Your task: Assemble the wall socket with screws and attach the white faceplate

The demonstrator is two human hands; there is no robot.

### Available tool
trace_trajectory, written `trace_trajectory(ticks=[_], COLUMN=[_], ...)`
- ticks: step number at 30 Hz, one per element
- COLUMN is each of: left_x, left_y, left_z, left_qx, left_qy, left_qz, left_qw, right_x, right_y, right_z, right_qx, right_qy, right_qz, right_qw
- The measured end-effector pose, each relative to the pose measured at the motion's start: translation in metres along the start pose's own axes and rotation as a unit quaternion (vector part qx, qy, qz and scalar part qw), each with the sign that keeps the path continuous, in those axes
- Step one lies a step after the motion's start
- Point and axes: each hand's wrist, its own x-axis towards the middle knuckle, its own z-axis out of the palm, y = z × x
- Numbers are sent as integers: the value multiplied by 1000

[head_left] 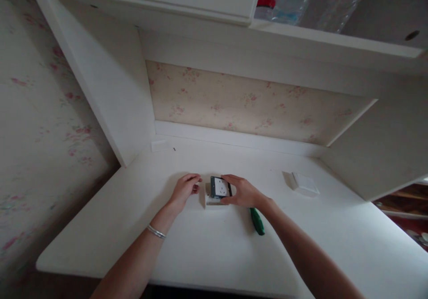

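Observation:
My right hand (244, 192) grips a wall socket (221, 186) with a white face and a dark frame, thumb and fingers at its right side. The socket sits tilted over a white mounting box (211, 201), which stands on the white desk (207, 254). Just left of the box is my left hand (186, 189), its fingers curled and pressed together, apart from the socket. Whatever those fingers may hold is too small to make out. A green tool handle (257, 222) lies below my right wrist; the tool's other end is hidden.
On the right of the desk is a white square box-like piece (305, 184). A flat white piece (160, 146) and a small dark piece (174, 149) lie at the back left. Side panels flank the desk, and a shelf overhead holds plastic bottles (294, 0).

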Motion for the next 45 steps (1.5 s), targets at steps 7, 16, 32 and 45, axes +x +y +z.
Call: trace_trajectory(ticks=[7,16,32,45], left_x=[-1,-6,-8,-10], left_y=[-2,1,0,0], left_z=[-5,-2,-1,5], left_qx=[44,148,158,211], left_qy=[-24,-73,-105,-75], left_qz=[-12,1,8,32], left_qw=[999,986,982,974], right_x=[1,9,8,8], right_y=[-1,-16,-15,-18], right_z=[0,8,6,5], right_qx=[19,-8,-17,-35], right_qy=[-16,-66,-84,-88], right_qz=[26,12,7,12], right_qw=[999,998,996,995])
